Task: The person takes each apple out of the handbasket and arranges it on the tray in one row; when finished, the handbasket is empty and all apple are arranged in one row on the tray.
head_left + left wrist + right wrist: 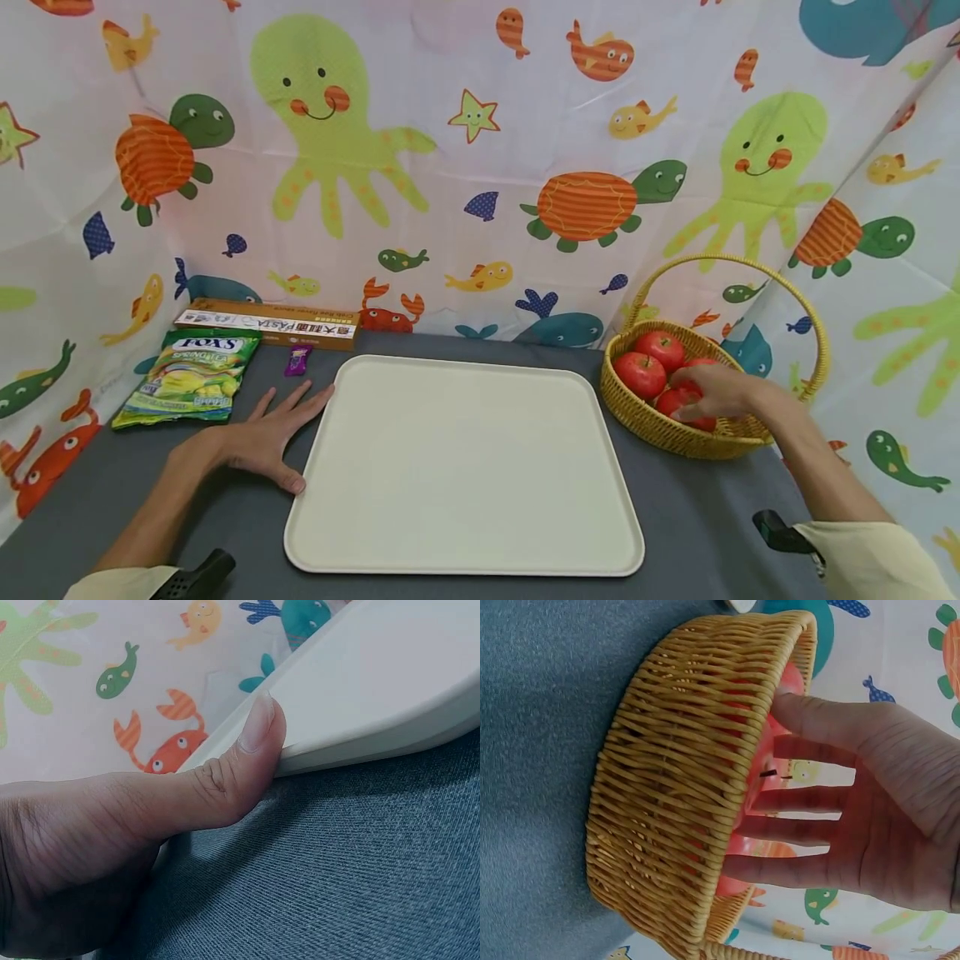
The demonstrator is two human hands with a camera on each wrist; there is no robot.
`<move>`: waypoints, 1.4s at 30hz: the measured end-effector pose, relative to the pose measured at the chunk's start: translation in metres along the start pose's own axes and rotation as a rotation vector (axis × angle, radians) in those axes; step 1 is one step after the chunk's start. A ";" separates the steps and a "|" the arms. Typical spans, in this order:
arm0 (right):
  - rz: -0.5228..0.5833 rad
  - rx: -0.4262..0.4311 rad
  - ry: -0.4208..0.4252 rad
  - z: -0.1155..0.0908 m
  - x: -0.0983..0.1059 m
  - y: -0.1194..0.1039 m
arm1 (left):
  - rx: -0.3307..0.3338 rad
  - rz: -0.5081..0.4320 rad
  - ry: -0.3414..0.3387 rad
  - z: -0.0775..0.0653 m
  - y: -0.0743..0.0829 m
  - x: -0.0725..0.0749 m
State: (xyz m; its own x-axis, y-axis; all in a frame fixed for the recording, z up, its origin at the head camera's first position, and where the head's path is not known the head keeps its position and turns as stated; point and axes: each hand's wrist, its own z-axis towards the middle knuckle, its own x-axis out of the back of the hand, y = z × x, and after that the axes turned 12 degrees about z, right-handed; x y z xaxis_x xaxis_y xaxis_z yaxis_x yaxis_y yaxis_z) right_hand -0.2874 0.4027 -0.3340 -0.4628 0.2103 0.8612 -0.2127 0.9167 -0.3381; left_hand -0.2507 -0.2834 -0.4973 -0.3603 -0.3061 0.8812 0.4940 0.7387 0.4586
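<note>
Inside the wicker basket [637,422], one red apple [665,402] gripped

I see the right hand [712,394] with fingers around it, other apples [640,375] alongside. Across the tabletop [697,533], the left hand [262,435], fingers spread wide, touches a pale tray [465,467] near a green bag [191,383].

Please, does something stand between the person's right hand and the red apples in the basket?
Nothing visible does. The right hand reaches over the rim of the basket, with its fingers among the apples. In the head view, the basket's handle rises behind the arm, not across its way.
</note>
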 end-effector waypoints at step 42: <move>0.032 -0.014 0.130 0.002 0.013 0.003 | 0.069 0.040 -0.008 -0.002 0.012 0.006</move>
State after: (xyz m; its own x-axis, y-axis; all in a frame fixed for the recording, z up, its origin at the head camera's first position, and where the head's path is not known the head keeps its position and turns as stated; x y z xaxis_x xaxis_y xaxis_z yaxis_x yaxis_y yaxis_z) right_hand -0.2962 0.4077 -0.3243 -0.3536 0.2807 0.8923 -0.1872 0.9134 -0.3615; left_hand -0.2452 -0.2776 -0.4862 -0.3476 -0.2709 0.8977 0.4526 0.7899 0.4137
